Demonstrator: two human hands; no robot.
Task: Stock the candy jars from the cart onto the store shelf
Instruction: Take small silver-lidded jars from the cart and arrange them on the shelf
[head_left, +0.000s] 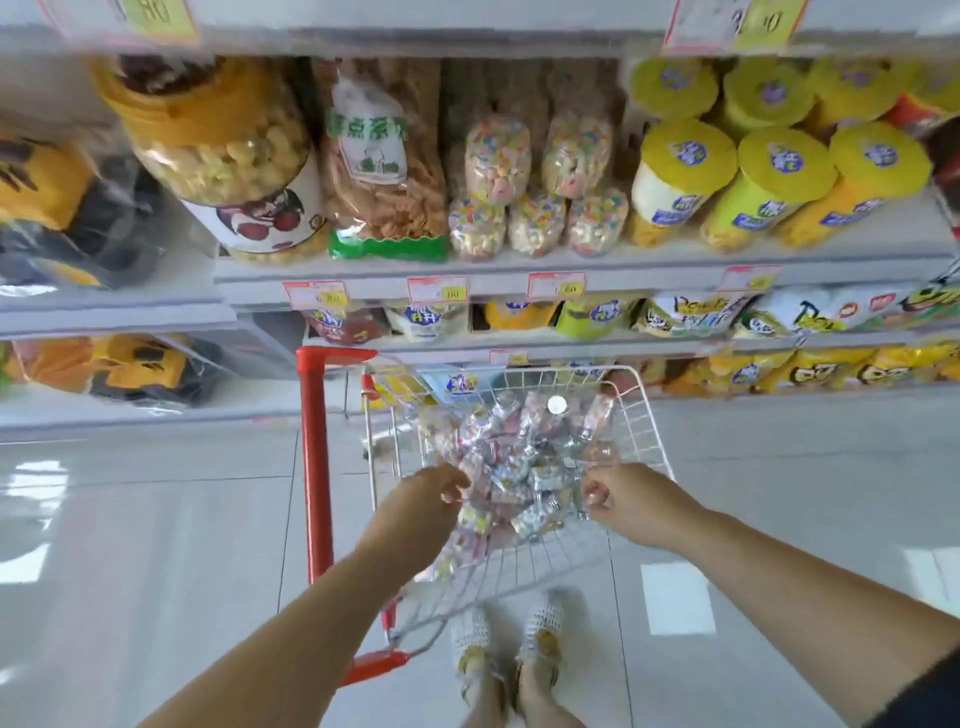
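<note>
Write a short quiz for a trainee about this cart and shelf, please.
1. True or false: the left hand and the right hand both reach into the cart basket.
2. The tubs right of the shelved candy jars have lids that are: A red, B yellow, C blue.
3. How many shelved candy jars are visible?
Key: 1 true; 2 B; 3 five.
</note>
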